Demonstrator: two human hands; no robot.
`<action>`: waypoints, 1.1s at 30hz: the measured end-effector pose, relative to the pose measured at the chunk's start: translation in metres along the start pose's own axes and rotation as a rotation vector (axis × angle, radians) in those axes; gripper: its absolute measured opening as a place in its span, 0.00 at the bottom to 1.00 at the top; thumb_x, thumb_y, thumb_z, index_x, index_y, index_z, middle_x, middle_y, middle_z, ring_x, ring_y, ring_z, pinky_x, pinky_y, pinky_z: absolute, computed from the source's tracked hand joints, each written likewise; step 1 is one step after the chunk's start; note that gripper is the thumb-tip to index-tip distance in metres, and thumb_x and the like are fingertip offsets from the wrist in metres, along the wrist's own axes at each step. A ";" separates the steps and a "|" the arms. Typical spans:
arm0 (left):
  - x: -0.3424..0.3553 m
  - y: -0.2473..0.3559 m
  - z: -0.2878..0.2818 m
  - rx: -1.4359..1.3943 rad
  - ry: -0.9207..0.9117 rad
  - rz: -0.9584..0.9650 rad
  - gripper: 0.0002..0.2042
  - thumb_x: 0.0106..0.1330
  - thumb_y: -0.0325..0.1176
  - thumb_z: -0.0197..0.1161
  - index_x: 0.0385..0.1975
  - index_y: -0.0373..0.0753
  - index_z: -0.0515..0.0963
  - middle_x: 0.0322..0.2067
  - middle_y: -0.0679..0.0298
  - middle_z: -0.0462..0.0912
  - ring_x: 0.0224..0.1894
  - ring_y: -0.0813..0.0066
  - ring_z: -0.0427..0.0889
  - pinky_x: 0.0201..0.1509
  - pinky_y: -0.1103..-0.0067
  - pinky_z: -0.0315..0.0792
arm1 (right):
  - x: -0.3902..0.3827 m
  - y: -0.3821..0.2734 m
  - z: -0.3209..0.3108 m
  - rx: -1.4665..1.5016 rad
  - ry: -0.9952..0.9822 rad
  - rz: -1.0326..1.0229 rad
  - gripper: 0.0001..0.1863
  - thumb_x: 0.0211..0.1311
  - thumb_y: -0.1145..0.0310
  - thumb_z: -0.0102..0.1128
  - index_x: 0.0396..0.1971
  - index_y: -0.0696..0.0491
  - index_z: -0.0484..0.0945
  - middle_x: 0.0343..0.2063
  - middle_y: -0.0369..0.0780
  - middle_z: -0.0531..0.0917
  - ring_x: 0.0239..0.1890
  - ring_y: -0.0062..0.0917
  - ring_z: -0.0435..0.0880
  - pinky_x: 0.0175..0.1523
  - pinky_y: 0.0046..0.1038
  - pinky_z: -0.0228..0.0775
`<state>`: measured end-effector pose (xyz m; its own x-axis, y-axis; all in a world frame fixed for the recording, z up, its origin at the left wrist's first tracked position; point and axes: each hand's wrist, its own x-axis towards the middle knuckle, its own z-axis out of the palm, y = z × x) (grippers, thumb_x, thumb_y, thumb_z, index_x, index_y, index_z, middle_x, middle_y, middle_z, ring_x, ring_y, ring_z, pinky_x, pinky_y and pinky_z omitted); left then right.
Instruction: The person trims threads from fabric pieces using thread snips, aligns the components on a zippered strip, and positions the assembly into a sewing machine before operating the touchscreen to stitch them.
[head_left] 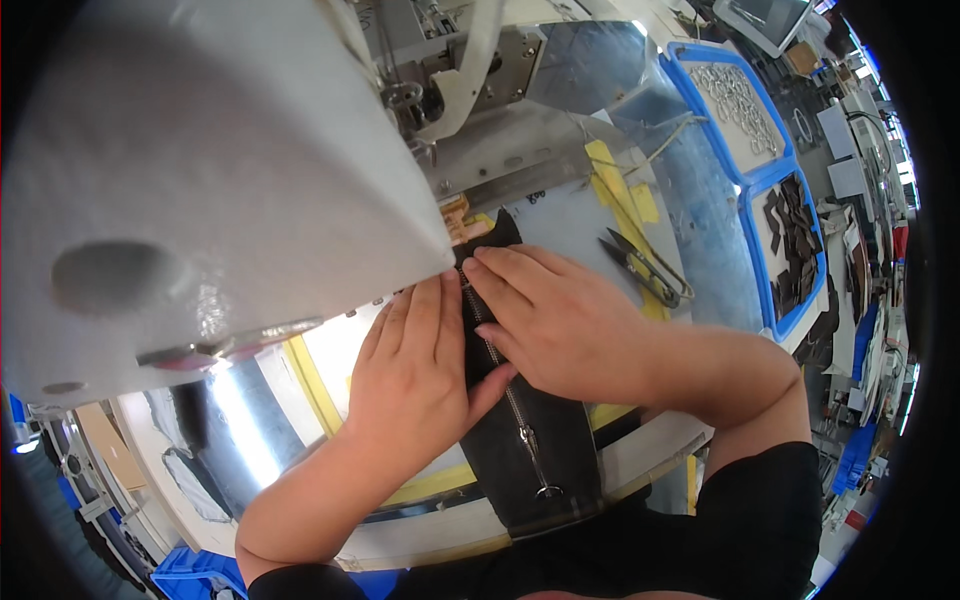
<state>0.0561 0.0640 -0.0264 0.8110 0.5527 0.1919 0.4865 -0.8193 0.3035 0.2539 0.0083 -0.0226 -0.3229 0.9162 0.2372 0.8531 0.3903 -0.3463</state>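
Observation:
A long black fabric piece lies on the machine bed, its near end hanging over the table's front edge. Down its middle runs a metal zipper with a silver slider and pull towards the near end. My left hand lies along the left side of the zipper, fingers stretched forward and thumb reaching across the teeth. To its right, my right hand rests on the fabric with fingers extended and its thumb near the teeth. The sewing machine's white head covers part of the area around my left fingertips.
Thread snips lie right of my right hand, near yellow tape. Two blue-rimmed trays stand at the right: one with metal rings, one with dark fabric pieces. The machine's metal mechanism stands beyond the fabric.

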 end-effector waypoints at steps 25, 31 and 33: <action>-0.002 0.001 -0.004 0.074 -0.019 -0.018 0.45 0.59 0.59 0.70 0.66 0.26 0.70 0.62 0.42 0.76 0.63 0.45 0.77 0.68 0.58 0.68 | -0.003 0.001 0.002 -0.064 -0.040 -0.024 0.28 0.67 0.63 0.61 0.58 0.69 0.74 0.57 0.53 0.78 0.56 0.41 0.78 0.64 0.34 0.72; -0.001 0.004 -0.006 0.171 -0.073 -0.061 0.45 0.58 0.61 0.68 0.67 0.28 0.71 0.62 0.46 0.77 0.63 0.54 0.78 0.66 0.60 0.66 | -0.003 -0.001 -0.002 -0.057 -0.055 -0.001 0.27 0.66 0.66 0.60 0.58 0.70 0.74 0.55 0.53 0.79 0.56 0.40 0.79 0.62 0.32 0.74; -0.001 0.004 -0.006 0.160 -0.069 -0.054 0.45 0.58 0.62 0.68 0.66 0.29 0.71 0.62 0.46 0.78 0.63 0.54 0.79 0.65 0.60 0.66 | -0.003 -0.001 -0.003 -0.073 -0.054 -0.007 0.27 0.66 0.66 0.59 0.58 0.70 0.75 0.55 0.53 0.79 0.56 0.40 0.79 0.62 0.31 0.74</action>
<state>0.0554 0.0609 -0.0197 0.7998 0.5894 0.1136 0.5712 -0.8055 0.1578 0.2550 0.0049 -0.0207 -0.3486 0.9179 0.1895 0.8776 0.3906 -0.2778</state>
